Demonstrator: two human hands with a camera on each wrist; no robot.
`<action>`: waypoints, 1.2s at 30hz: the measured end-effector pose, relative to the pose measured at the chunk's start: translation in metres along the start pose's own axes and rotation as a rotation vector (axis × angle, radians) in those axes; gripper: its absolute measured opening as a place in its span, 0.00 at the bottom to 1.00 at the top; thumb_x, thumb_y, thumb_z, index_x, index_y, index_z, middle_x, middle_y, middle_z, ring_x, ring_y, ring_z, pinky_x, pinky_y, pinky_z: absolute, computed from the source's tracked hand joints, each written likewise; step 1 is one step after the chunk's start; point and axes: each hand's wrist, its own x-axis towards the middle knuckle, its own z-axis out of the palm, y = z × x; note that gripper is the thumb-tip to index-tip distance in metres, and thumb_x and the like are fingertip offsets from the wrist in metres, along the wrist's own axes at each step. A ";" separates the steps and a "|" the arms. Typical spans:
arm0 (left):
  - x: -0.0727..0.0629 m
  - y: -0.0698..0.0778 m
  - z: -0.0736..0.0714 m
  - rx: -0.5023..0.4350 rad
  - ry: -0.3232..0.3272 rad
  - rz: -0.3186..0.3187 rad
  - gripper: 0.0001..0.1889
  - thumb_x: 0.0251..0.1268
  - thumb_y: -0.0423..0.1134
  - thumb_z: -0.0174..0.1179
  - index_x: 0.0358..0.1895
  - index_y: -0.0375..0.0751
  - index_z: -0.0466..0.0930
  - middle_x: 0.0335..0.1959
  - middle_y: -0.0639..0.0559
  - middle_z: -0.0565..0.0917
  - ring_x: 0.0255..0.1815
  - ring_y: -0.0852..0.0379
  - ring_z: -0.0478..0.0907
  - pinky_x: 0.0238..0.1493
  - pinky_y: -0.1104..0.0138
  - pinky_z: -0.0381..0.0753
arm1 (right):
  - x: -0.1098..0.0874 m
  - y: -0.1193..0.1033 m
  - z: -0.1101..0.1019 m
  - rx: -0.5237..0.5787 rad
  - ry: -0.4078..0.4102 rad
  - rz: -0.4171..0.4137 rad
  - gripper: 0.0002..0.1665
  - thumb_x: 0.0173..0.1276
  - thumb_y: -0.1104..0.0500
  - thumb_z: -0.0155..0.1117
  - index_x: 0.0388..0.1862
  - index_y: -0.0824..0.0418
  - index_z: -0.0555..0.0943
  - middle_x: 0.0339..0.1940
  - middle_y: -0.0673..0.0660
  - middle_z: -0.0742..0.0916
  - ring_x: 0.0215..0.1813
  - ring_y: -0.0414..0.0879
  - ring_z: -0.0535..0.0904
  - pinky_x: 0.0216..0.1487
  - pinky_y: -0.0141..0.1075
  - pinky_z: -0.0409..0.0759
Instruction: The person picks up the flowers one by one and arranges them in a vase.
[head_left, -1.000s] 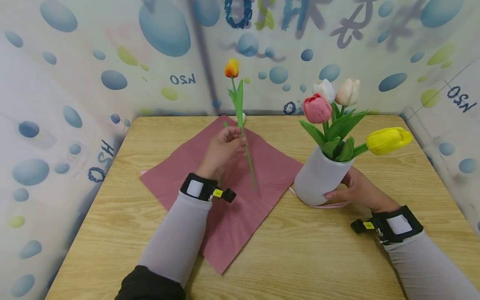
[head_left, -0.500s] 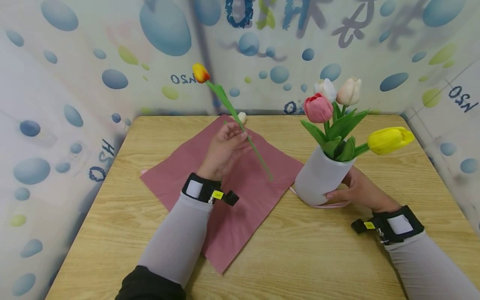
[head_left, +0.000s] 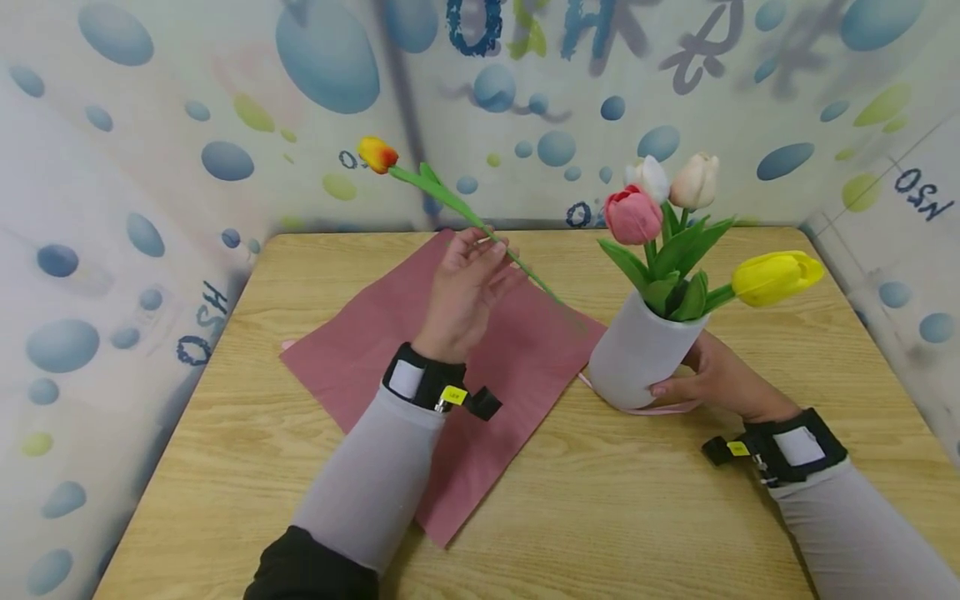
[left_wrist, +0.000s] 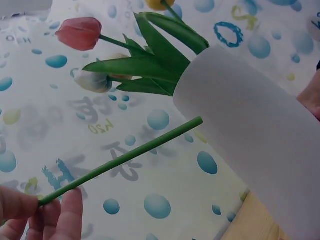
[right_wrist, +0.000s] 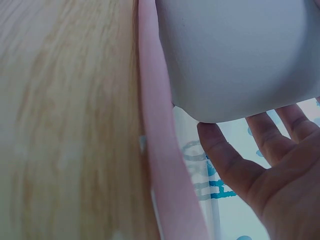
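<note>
My left hand (head_left: 463,292) pinches the thin green stem of an orange-yellow tulip (head_left: 378,156) over the pink wrapping paper (head_left: 360,333). The bloom points up and left, while the stem's bare end slants down toward the vase. In the left wrist view that stem (left_wrist: 125,157) has its cut end just in front of the vase wall (left_wrist: 250,135). Around the lower side of the white vase (head_left: 637,358) curls my right hand (head_left: 723,379), thumb in front. Pink, white, cream and yellow tulips (head_left: 778,281) stand in the vase, the yellow one leaning out to the right.
A pink ribbon (right_wrist: 157,125) lies on the wooden table (head_left: 600,508) by the vase's base. The wrapping paper spreads over the left and middle of the table. Behind it rises a backdrop (head_left: 247,75) printed with blue and green dots.
The orange-yellow tulip has tilted over to the left, its stem end swinging right toward the vase. My left hand has shifted slightly right and away from me. My right hand stays on the vase.
</note>
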 end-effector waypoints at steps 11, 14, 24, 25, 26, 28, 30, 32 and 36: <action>0.007 0.009 0.046 -0.096 -0.017 0.103 0.10 0.79 0.28 0.54 0.54 0.45 0.71 0.43 0.51 0.80 0.47 0.54 0.82 0.50 0.62 0.88 | 0.000 -0.001 0.000 0.000 0.002 0.002 0.50 0.56 0.74 0.78 0.76 0.57 0.66 0.67 0.47 0.80 0.66 0.36 0.77 0.64 0.22 0.74; 0.008 0.011 0.055 -0.101 -0.009 0.117 0.10 0.79 0.27 0.54 0.54 0.45 0.72 0.43 0.51 0.80 0.45 0.55 0.82 0.49 0.62 0.88 | 0.000 -0.001 0.000 -0.002 0.006 0.004 0.50 0.56 0.74 0.78 0.75 0.57 0.66 0.67 0.46 0.80 0.66 0.36 0.77 0.64 0.22 0.73; 0.002 0.007 0.076 0.059 -0.050 0.135 0.11 0.79 0.28 0.55 0.57 0.42 0.71 0.43 0.52 0.78 0.47 0.57 0.82 0.50 0.61 0.89 | 0.000 -0.001 -0.001 0.017 -0.019 -0.029 0.50 0.58 0.73 0.77 0.77 0.56 0.65 0.67 0.43 0.80 0.66 0.34 0.76 0.66 0.22 0.71; 0.001 0.006 0.078 0.086 -0.064 0.151 0.11 0.79 0.28 0.55 0.57 0.42 0.71 0.43 0.52 0.78 0.47 0.57 0.82 0.51 0.60 0.89 | 0.000 -0.001 -0.001 0.019 -0.020 -0.035 0.50 0.58 0.74 0.77 0.77 0.57 0.65 0.67 0.42 0.80 0.66 0.34 0.76 0.66 0.22 0.72; 0.000 0.004 0.080 0.115 -0.081 0.170 0.11 0.79 0.28 0.54 0.57 0.41 0.71 0.44 0.51 0.78 0.47 0.57 0.82 0.52 0.59 0.89 | -0.001 -0.002 -0.001 0.021 -0.022 -0.039 0.50 0.58 0.74 0.77 0.77 0.57 0.65 0.67 0.42 0.80 0.66 0.34 0.76 0.66 0.22 0.72; -0.002 0.002 0.084 0.188 -0.117 0.216 0.11 0.79 0.28 0.54 0.58 0.39 0.70 0.45 0.50 0.78 0.47 0.57 0.81 0.53 0.58 0.89 | -0.001 -0.002 0.000 0.022 -0.020 -0.046 0.50 0.58 0.74 0.77 0.77 0.57 0.65 0.67 0.42 0.80 0.66 0.35 0.76 0.65 0.22 0.72; -0.005 -0.001 0.088 0.259 -0.155 0.260 0.12 0.79 0.27 0.54 0.59 0.37 0.69 0.47 0.46 0.78 0.48 0.57 0.81 0.54 0.57 0.88 | -0.001 -0.002 0.000 0.021 -0.020 -0.044 0.50 0.58 0.74 0.77 0.77 0.56 0.65 0.67 0.43 0.80 0.66 0.35 0.76 0.65 0.22 0.72; -0.008 -0.002 0.092 0.339 -0.192 0.299 0.14 0.78 0.27 0.54 0.61 0.34 0.69 0.49 0.42 0.78 0.49 0.56 0.81 0.53 0.59 0.88 | -0.001 -0.002 0.000 0.014 -0.019 -0.034 0.50 0.59 0.73 0.77 0.77 0.56 0.65 0.67 0.43 0.80 0.66 0.35 0.76 0.65 0.22 0.72; -0.014 -0.005 0.099 0.470 -0.232 0.315 0.15 0.78 0.27 0.54 0.63 0.35 0.70 0.52 0.38 0.78 0.50 0.52 0.81 0.52 0.62 0.88 | 0.000 -0.003 0.000 -0.001 -0.009 0.000 0.50 0.59 0.71 0.78 0.77 0.55 0.65 0.67 0.44 0.80 0.66 0.34 0.76 0.64 0.22 0.72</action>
